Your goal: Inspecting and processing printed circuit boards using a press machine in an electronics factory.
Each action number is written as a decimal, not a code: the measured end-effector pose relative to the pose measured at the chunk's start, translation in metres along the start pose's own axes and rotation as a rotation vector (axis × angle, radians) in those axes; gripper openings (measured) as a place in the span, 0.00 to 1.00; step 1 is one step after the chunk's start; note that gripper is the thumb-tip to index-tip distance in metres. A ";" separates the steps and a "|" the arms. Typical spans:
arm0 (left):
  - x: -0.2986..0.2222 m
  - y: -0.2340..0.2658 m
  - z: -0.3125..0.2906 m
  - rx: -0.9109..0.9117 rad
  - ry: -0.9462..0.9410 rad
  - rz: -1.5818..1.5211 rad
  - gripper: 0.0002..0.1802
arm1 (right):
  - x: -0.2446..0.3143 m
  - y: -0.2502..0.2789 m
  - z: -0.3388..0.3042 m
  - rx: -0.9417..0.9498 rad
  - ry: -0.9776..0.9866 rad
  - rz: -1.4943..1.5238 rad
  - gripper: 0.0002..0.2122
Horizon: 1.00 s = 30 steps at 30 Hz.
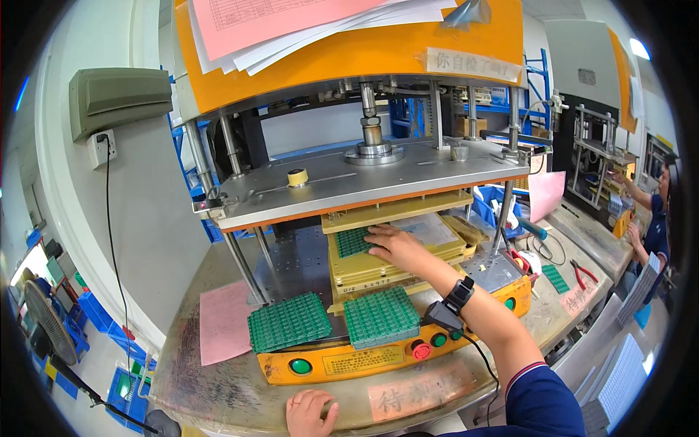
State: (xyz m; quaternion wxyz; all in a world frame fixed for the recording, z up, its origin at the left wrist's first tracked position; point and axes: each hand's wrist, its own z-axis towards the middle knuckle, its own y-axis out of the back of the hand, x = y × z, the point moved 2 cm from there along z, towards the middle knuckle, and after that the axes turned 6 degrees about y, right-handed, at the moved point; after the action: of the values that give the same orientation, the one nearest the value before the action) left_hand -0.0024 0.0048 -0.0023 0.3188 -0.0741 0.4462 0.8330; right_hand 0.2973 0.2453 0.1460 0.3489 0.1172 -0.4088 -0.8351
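My right hand [397, 247] reaches into the press, its fingers closed on the right edge of a green circuit board panel [352, 242]. That panel lies on the yellow test fixture [364, 271], under the raised upper plate [400, 211]; my fingers cover part of its edge. My left hand [312, 414] rests at the front edge of the bench with nothing in it, fingers loosely bent and thumb apart. Two stacks of green circuit board panels sit at the front of the press, a left stack [290, 322] and a right stack [381, 317].
Front buttons include a red one [421, 350] and a green one [300, 366]. Metal guide posts [247, 268] flank the fixture. Pliers [582, 274] and another green panel [555, 279] lie on the right bench. A black cable [491, 364] hangs near my right forearm. A co-worker [659, 211] sits far right.
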 end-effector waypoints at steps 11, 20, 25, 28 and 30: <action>0.006 -0.008 0.000 0.044 0.108 -0.006 0.07 | -0.005 0.004 0.000 0.224 -0.105 -0.049 0.18; -0.007 0.002 0.012 -0.072 0.083 0.228 0.14 | 0.124 0.043 -0.091 0.317 0.262 -0.134 0.17; -0.004 0.002 0.006 -0.019 0.161 0.188 0.16 | 0.132 0.033 -0.100 0.232 0.278 -0.094 0.18; 0.013 -0.001 -0.005 -0.023 0.207 0.101 0.16 | 0.138 0.035 -0.101 0.180 0.310 -0.111 0.17; 0.023 0.004 -0.007 0.005 0.245 0.052 0.15 | 0.139 0.039 -0.102 0.165 0.321 -0.078 0.17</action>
State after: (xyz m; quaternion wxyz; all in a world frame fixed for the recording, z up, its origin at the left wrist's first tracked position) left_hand -0.0241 0.0082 -0.0132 0.2403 -0.1628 0.4855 0.8247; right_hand 0.2643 0.0735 0.1237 0.3664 0.2932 -0.4102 -0.7820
